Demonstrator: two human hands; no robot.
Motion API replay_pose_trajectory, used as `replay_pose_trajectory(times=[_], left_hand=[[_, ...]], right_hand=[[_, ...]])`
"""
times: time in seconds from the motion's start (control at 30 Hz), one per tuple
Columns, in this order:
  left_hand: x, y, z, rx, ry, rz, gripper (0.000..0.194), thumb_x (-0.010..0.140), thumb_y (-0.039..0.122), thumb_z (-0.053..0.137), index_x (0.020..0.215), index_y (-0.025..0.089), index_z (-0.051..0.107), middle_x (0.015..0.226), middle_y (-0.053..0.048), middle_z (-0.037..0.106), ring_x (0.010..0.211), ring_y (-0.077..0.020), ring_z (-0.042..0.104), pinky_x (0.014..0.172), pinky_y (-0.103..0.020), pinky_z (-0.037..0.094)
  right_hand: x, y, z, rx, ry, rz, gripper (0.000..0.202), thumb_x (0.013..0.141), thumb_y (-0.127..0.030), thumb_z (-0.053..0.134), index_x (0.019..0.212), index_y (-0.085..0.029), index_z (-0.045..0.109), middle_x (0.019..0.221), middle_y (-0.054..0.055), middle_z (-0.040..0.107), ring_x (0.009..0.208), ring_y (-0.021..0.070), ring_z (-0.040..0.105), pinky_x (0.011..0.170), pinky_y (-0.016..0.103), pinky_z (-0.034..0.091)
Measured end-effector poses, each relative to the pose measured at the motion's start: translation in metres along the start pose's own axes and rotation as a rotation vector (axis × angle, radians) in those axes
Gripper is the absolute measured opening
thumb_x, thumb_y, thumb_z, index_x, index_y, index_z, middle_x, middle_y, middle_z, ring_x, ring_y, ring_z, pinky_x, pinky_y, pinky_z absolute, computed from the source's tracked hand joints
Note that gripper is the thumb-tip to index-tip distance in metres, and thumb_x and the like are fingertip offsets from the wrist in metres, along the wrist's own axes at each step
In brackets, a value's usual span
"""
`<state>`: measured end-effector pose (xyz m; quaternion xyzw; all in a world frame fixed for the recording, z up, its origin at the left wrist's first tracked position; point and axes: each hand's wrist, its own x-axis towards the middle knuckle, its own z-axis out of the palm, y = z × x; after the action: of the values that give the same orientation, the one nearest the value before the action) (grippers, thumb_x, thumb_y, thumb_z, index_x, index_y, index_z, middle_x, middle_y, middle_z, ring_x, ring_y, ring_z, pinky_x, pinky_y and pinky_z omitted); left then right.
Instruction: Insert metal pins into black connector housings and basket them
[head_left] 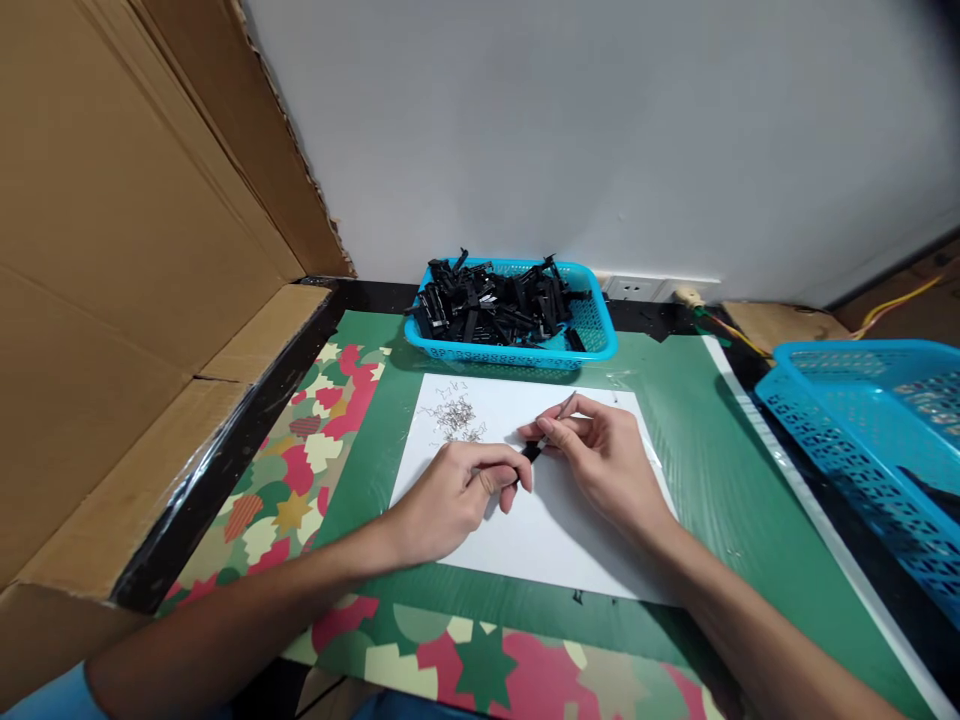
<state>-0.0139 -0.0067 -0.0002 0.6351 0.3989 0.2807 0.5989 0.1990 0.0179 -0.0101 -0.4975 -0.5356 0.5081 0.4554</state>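
Black piece (pixel 531 451) — slim grey tool (pixel 565 405), slanted

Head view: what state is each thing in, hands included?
Left hand: closed, pinching a black part.
Right hand: closed on a thin tool, type unclear.
Back basket: heaped with black pieces, some above the rim.
Right basket: cut off by the frame; a dark item inside.
Wire bits: loose, scattered in a pile.
Paper: lying flat, partly hidden by the hands.
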Motion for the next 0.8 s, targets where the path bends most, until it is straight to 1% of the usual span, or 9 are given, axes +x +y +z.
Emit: replay_pose_trajectory(times=[0.1, 0.17, 0.27, 0.33, 0.4, 0.5, 0.6, 0.7, 0.8], left_hand=[[0.000, -0.001, 0.000, -0.071, -0.025, -0.049, 0.030, 0.110, 0.037, 0.050, 0.101, 0.017, 0.070, 0.079, 0.000, 0.066, 0.040, -0.0031, 0.040, 0.041, -0.020, 0.025], [0.000, -0.001, 0.000, -0.099, -0.048, -0.076, 0.030, 0.110, 0.038, 0.049, 0.101, 0.017, 0.068, 0.082, -0.001, 0.068, 0.035, -0.0031, 0.046, 0.038, -0.019, 0.026], [0.001, -0.005, -0.001, -0.103, -0.071, -0.066, 0.030, 0.110, 0.040, 0.051, 0.100, 0.016, 0.068, 0.083, -0.002, 0.069, 0.037, -0.0048, 0.055, 0.040, -0.018, 0.033], [0.001, -0.007, -0.001, -0.105, -0.065, -0.032, 0.032, 0.111, 0.041, 0.052, 0.101, 0.016, 0.068, 0.080, -0.001, 0.068, 0.040, -0.0038, 0.054, 0.042, -0.017, 0.034], [0.001, -0.008, -0.001, -0.137, -0.043, 0.012, 0.033, 0.111, 0.044, 0.053, 0.103, 0.016, 0.069, 0.079, -0.001, 0.065, 0.042, -0.0023, 0.050, 0.043, -0.016, 0.033], [-0.001, -0.006, 0.001, -0.269, -0.016, 0.083, 0.032, 0.111, 0.045, 0.054, 0.107, 0.017, 0.068, 0.076, 0.002, 0.060, 0.044, -0.0010, 0.045, 0.042, -0.013, 0.031], [-0.002, -0.003, 0.001, -0.450, -0.016, 0.138, 0.029, 0.111, 0.045, 0.055, 0.105, 0.019, 0.065, 0.075, 0.004, 0.057, 0.042, -0.0001, 0.042, 0.039, -0.011, 0.030], [0.000, -0.002, -0.001, -0.576, -0.099, 0.158, 0.025, 0.109, 0.044, 0.058, 0.104, 0.020, 0.061, 0.075, 0.004, 0.058, 0.036, 0.0003, 0.040, 0.034, -0.010, 0.029], [0.000, -0.001, 0.002, -0.615, -0.186, 0.141, 0.024, 0.109, 0.047, 0.056, 0.117, 0.025, 0.053, 0.080, 0.002, 0.065, 0.034, -0.0047, 0.049, 0.030, -0.012, 0.031]], right_hand=[[-0.001, 0.004, -0.001, -0.024, -0.003, -0.007, 0.024, 0.097, -0.040, 0.075, 0.088, -0.021, 0.065, 0.090, 0.010, 0.082, 0.087, 0.0262, 0.080, 0.077, 0.037, 0.058], [-0.001, 0.005, 0.000, -0.053, -0.002, -0.032, 0.023, 0.098, -0.039, 0.073, 0.088, -0.020, 0.065, 0.091, 0.010, 0.082, 0.087, 0.0257, 0.080, 0.078, 0.037, 0.058], [-0.001, 0.006, 0.002, -0.066, 0.007, -0.052, 0.023, 0.099, -0.038, 0.072, 0.087, -0.021, 0.063, 0.091, 0.010, 0.081, 0.086, 0.0247, 0.079, 0.078, 0.037, 0.057], [-0.002, 0.005, 0.004, -0.053, 0.023, -0.053, 0.022, 0.101, -0.039, 0.070, 0.090, -0.021, 0.064, 0.088, 0.009, 0.080, 0.084, 0.0242, 0.077, 0.078, 0.037, 0.057], [-0.004, 0.001, 0.004, -0.041, 0.052, -0.087, 0.020, 0.104, -0.040, 0.066, 0.097, -0.021, 0.066, 0.088, 0.008, 0.078, 0.086, 0.0236, 0.076, 0.081, 0.037, 0.057], [-0.011, -0.010, -0.004, -0.146, 0.057, -0.207, 0.024, 0.110, -0.042, 0.054, 0.114, -0.023, 0.068, 0.089, 0.004, 0.074, 0.081, 0.0201, 0.071, 0.078, 0.035, 0.054], [-0.018, -0.022, -0.016, -0.386, -0.087, -0.383, 0.026, 0.113, -0.039, 0.049, 0.124, -0.025, 0.068, 0.096, 0.003, 0.072, 0.075, 0.0169, 0.064, 0.072, 0.032, 0.049], [-0.020, -0.032, -0.022, -0.581, -0.225, -0.581, 0.016, 0.109, -0.035, 0.061, 0.116, -0.023, 0.070, 0.093, 0.003, 0.071, 0.076, 0.0167, 0.062, 0.068, 0.030, 0.046], [-0.026, -0.041, -0.022, -0.774, -0.206, -0.745, 0.011, 0.108, -0.026, 0.062, 0.104, -0.022, 0.071, 0.079, 0.002, 0.064, 0.069, 0.0171, 0.060, 0.061, 0.029, 0.043]])
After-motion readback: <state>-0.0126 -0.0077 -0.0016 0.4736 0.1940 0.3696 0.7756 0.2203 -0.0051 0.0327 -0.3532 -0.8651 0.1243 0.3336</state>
